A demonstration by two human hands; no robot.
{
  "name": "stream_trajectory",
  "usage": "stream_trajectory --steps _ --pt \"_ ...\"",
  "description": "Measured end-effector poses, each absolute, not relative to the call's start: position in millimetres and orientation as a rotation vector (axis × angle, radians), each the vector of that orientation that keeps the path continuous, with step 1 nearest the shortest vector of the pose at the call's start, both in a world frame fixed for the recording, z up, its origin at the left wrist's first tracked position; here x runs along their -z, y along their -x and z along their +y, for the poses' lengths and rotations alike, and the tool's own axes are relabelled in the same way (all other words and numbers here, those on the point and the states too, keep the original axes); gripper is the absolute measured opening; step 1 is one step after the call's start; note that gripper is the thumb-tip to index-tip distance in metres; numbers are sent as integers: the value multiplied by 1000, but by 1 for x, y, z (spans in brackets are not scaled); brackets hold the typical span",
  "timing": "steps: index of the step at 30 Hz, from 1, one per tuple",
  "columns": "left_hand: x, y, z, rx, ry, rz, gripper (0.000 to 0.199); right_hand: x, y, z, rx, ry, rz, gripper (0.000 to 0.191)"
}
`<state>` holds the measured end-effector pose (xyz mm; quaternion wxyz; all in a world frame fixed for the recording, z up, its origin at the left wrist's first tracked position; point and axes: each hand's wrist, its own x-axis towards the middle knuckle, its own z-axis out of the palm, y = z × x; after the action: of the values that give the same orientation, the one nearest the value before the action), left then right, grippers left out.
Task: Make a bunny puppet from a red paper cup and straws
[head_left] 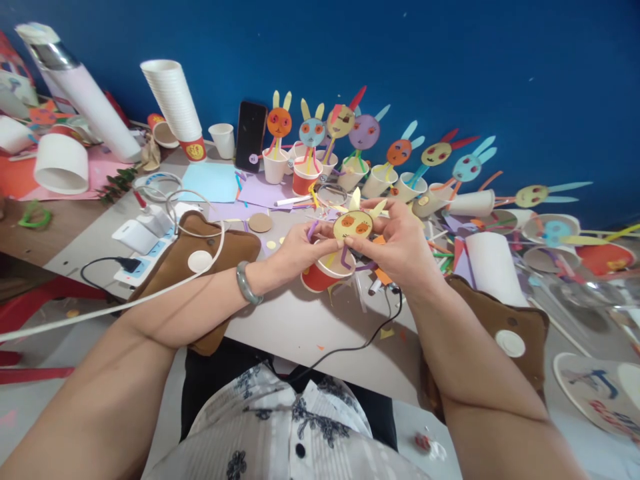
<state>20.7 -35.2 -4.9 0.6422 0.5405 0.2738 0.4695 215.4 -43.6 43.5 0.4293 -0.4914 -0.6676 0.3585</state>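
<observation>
Between my hands is a yellow paper rabbit face (353, 226) with orange eyes and two pale yellow ears, above a red paper cup (317, 276). Purple strips hang about the cup's rim. My left hand (303, 252) pinches at the face's lower left edge, a purple strip by its fingers. From the right, my right hand (400, 243) grips the face with the thumb in front and the fingers behind it. Whether the face is joined to the cup is hidden by my hands.
Finished rabbit cups (313, 133) stand in a row along the blue wall. At left are a stack of paper cups (173, 97), a phone (251, 133), a thermos (90, 100) and a power strip (143, 260). Brown cushions (220, 250) lie by both arms, and a black cable (345, 348) crosses the table.
</observation>
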Motion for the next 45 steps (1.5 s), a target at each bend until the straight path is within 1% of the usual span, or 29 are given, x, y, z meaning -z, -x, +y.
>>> stream_trajectory --steps 6,16,22,30,38,45 --pt "3 -22 -36 -1096 -1210 591 48 -47 -218 -45 -846 1247 -1759 56" --pt "2 -21 -37 -1073 -1211 581 46 -36 -221 -42 -857 1192 -1770 60" --pt "4 -22 -36 -1084 -1161 607 51 -38 -219 -43 -872 1217 -1730 61" --pt "-1 -20 -38 -1097 -1199 582 47 -48 -218 -48 -881 1240 -1735 57" --pt "-1 -21 -38 -1102 -1173 620 48 -44 -213 -49 -899 1251 -1679 71" --pt "0 -21 -39 -1105 -1175 594 49 -50 -212 -49 -898 1246 -1678 67"
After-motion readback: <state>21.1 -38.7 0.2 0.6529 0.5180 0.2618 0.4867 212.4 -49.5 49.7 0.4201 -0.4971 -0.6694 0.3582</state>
